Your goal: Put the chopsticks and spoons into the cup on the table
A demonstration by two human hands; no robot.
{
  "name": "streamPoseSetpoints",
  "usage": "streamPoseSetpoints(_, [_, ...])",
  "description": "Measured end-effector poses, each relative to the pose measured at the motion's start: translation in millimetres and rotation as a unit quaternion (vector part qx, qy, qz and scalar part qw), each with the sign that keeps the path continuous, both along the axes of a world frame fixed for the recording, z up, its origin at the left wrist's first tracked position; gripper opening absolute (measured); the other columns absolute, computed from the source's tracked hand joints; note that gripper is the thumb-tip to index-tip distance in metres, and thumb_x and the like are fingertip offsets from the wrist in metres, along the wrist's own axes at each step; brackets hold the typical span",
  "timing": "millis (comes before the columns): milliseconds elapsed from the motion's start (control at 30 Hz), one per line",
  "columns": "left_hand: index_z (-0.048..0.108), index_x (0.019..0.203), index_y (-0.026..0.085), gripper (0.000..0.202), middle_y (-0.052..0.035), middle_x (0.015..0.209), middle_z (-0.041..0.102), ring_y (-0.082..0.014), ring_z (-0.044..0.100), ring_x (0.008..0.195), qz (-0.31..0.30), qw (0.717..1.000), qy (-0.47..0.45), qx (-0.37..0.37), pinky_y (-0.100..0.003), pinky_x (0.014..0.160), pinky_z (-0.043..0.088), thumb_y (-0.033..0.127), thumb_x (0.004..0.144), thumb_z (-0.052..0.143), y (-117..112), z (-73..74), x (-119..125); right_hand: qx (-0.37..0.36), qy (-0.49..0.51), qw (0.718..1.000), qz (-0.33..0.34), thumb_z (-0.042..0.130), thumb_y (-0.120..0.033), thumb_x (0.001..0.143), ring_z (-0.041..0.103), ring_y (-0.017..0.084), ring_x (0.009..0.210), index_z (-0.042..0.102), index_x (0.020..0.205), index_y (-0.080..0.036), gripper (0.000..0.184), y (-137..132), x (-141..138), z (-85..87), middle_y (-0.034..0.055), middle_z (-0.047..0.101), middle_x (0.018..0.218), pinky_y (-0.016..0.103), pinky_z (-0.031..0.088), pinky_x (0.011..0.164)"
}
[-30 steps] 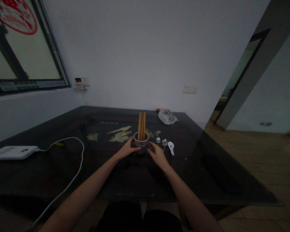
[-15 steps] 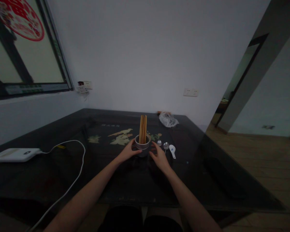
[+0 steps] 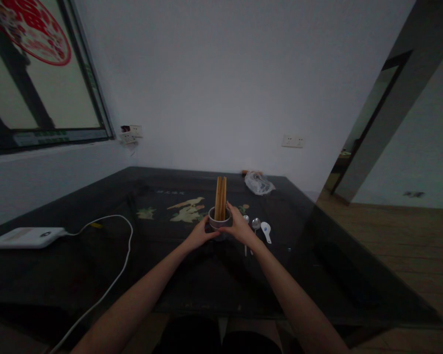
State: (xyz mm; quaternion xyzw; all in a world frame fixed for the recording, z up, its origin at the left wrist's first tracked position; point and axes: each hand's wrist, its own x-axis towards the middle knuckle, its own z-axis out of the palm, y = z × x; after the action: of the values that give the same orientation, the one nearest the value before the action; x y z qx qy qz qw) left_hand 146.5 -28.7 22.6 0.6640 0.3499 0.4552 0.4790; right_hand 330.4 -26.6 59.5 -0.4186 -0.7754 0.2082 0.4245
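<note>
A small round metal cup stands on the dark glass-topped table with several wooden chopsticks upright in it. My left hand wraps the cup's left side. My right hand curls round its right side, fingers on the rim. Just right of my right hand lie two metal spoons and a white ceramic spoon.
A white flat device with a white cable lies at the table's left. A crumpled clear plastic bag sits at the far edge by the wall. Wooden floor and a doorway lie to the right.
My right hand moved from beside the cup onto its right side and rim. The left hand stayed on the cup. The view shifted slightly.
</note>
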Motion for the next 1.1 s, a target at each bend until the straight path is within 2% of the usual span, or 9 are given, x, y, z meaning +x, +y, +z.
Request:
streamPoseSetpoints(233, [0.043, 0.130, 0.016, 0.075, -0.0150, 0.129, 0.055, -0.0293, 0.055, 0.117, 0.012, 1.000, 0.008, -0.006, -0.049, 0.103, 0.039, 0.028, 0.065, 0.078, 0.6, -1.1, -0.3, 0.012, 0.000, 1.000, -0.010, 0.081, -0.020, 0.057, 0.036, 0.030, 0.133, 0.031, 0.142, -0.024, 0.098, 3.0, -3.8, -4.0, 0.0137, 0.042, 0.141, 0.049, 0.029, 0.109])
streamPoseSetpoints(533, [0.046, 0.127, 0.016, 0.071, -0.0139, 0.131, 0.054, -0.0276, 0.057, 0.115, 0.009, 1.000, 0.002, -0.003, -0.046, 0.101, 0.043, 0.028, 0.065, 0.078, 1.5, -3.2, -1.0, 0.003, -0.003, 1.000, -0.010, 0.080, -0.021, 0.058, 0.039, 0.029, 0.130, 0.032, 0.142, -0.022, 0.096, 1.8, -6.0, -0.6, 0.0139, 0.045, 0.136, 0.047, 0.031, 0.107])
streamPoseSetpoints(733, [0.044, 0.127, 0.015, 0.072, -0.0156, 0.130, 0.054, -0.0280, 0.057, 0.114, 0.014, 1.000, 0.009, -0.015, -0.047, 0.100, 0.044, 0.028, 0.065, 0.078, 0.3, -1.7, -1.4, -0.007, -0.003, 1.000, -0.010, 0.079, -0.020, 0.059, 0.039, 0.029, 0.130, 0.031, 0.142, -0.019, 0.096, -1.6, -6.6, 2.3, 0.0160, 0.043, 0.137, 0.045, 0.031, 0.108])
streamPoseSetpoints(1100, [0.043, 0.127, 0.014, 0.071, -0.0150, 0.130, 0.055, -0.0272, 0.057, 0.114, -0.003, 1.000, 0.005, -0.005, -0.045, 0.100, 0.044, 0.029, 0.066, 0.076, 0.7, -1.0, -1.6, -0.001, 0.009, 1.000, 0.008, 0.077, -0.022, 0.063, 0.034, 0.028, 0.133, 0.028, 0.144, -0.022, 0.095, 2.2, -5.7, -3.6, 0.0141, 0.040, 0.139, 0.045, 0.029, 0.110])
